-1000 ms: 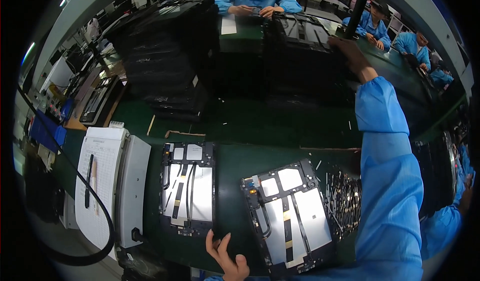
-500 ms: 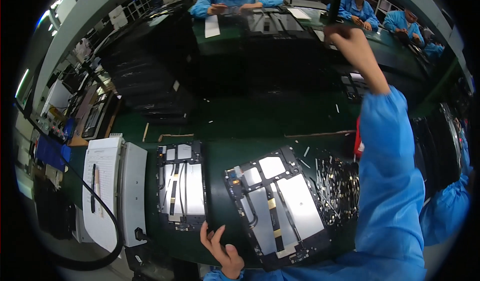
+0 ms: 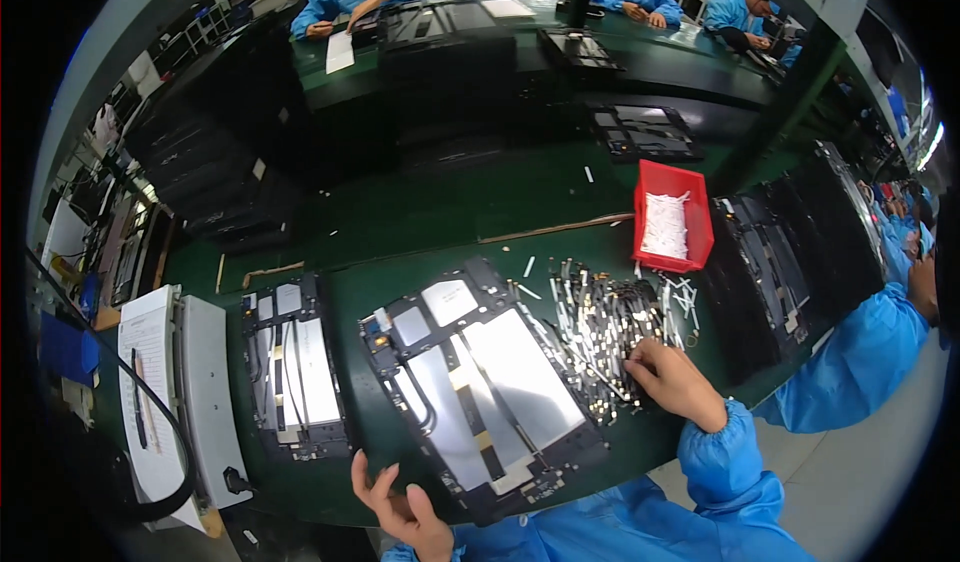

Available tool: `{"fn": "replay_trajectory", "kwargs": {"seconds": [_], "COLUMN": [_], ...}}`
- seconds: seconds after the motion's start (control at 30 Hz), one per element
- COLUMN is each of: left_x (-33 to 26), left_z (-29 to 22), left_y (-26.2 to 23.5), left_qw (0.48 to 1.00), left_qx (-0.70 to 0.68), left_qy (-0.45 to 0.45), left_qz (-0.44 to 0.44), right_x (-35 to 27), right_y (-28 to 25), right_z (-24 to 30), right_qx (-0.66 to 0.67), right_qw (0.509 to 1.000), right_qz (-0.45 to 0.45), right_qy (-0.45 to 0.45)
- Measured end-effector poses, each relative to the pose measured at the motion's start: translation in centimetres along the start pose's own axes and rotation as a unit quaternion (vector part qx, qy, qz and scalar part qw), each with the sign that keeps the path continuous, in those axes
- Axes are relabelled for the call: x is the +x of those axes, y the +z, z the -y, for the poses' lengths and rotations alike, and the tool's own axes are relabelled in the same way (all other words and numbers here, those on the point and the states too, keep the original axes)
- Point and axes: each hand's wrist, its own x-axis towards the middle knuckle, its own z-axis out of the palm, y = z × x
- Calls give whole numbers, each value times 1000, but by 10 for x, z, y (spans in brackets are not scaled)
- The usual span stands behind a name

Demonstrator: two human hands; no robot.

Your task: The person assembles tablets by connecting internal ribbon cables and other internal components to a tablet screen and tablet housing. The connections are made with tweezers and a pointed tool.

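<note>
My right hand (image 3: pixel 678 380) reaches down to the near right side of a heap of small thin strips (image 3: pixel 600 332), black and white with shiny metal bits. Its thumb and fingers are pinched together at the heap; what is between them is hidden. Beside the heap, in front of me, lies a tilted tablet-like device (image 3: pixel 520 382) with its inside showing: silver plates, a black frame and dark ribbon cables. My left hand (image 3: pixel 405 512) hovers by that device's near left corner, fingers spread and holding nothing. A second opened device (image 3: pixel 295 372) lies farther left.
A red bin (image 3: pixel 645 187) of white strips stands beyond the heap. Stacked dark panels (image 3: pixel 740 292) are at right, a tall dark stack (image 3: pixel 210 142) at far left. Papers with pens (image 3: pixel 150 402) lie left. Co-workers in blue sit across the bench; another's sleeve (image 3: pixel 850 362) is at right.
My right hand has come down from high over the far side of the bench to the strip heap. The view has swung right, uncovering the red bin. My left hand stays spread.
</note>
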Motion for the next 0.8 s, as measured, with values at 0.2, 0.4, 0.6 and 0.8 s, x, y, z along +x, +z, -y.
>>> {"fn": "replay_trajectory", "kwargs": {"seconds": [0.2, 0.4, 0.6, 0.8], "left_x": [1, 0, -3, 0], "left_z": [-29, -93, -94, -88], "left_y": [-15, 1, -8, -17], "left_qw": [986, 890, 867, 864], "left_qx": [-102, -200, -194, -171], "left_qy": [91, -55, -150, -84], "left_qz": [98, 405, 434, 466], "right_x": [-15, -62, -79, -69], "right_y": [-26, -10, 11, 11], "right_z": [35, 103, 124, 130], "right_qx": [50, 293, 282, 361], "right_qw": [981, 942, 931, 910], "right_qz": [-189, -12, 29, 33], "right_qy": [10, -162, -230, -201]}}
